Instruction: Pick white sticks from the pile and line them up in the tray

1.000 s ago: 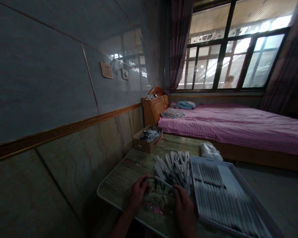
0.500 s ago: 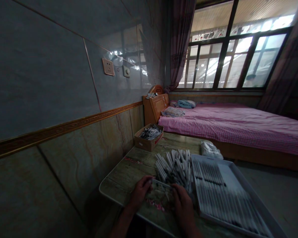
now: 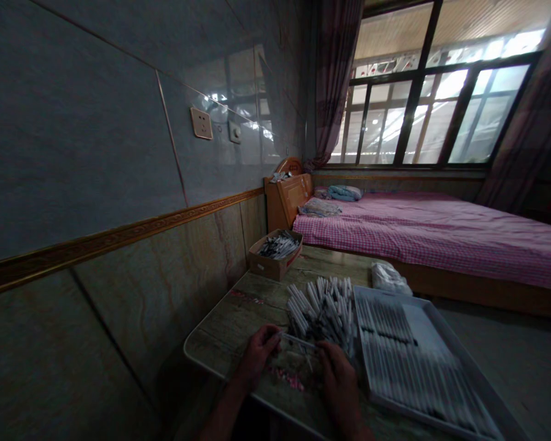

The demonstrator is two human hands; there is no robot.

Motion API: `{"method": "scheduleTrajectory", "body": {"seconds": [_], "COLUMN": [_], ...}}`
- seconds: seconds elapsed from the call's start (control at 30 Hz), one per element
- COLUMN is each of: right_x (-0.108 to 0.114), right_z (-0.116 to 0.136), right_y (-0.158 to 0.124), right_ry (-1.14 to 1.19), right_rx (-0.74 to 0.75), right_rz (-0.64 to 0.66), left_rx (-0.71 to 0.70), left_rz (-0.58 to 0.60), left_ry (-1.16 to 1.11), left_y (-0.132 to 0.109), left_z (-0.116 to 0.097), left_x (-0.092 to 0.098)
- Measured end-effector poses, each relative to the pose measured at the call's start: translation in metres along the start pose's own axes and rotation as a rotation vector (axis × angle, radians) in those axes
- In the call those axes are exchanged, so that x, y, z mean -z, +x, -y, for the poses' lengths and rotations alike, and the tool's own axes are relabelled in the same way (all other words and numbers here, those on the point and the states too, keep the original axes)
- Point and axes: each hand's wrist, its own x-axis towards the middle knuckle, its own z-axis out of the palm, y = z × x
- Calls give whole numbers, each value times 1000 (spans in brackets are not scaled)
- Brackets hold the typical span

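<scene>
I have the left hand (image 3: 257,356) and the right hand (image 3: 340,381) over the near edge of the worktop (image 3: 220,337). Their fingers pinch the two ends of one white tube (image 3: 298,340), held level between them. Just beyond lies a loose pile of tubes (image 3: 324,306). A tray (image 3: 425,324) of rowed tubes sits right, a cardboard box (image 3: 275,256) farther left, and the bed (image 3: 441,236) beyond.
</scene>
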Motion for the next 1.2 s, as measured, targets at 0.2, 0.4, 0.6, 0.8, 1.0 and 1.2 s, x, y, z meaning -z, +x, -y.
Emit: {"method": "scheduleTrajectory", "body": {"seconds": [0.2,0.4,0.6,0.8,1.0,1.2], "right_x": [1,4,6,4,3,4], "right_z": [0,4,8,7,7,4], "right_y": [-1,-1,2,3,-2,-5], "right_ry": [-30,-11,10,-8,-27,14], "right_rx": [88,62,-63,-167,-158,-130], "right_rz": [34,41,43,112,194,123], "left_rx": [-1,-2,37,5,66,61], "left_rz": [-18,48,62,45,-33,-122], "left_ry": [-49,-22,-17,-44,-149,-269], "left_y": [0,1,-4,-5,-6,-6], "left_z": [-2,3,0,2,-3,1], "left_x": [-2,0,-2,-1,-2,-2]}}
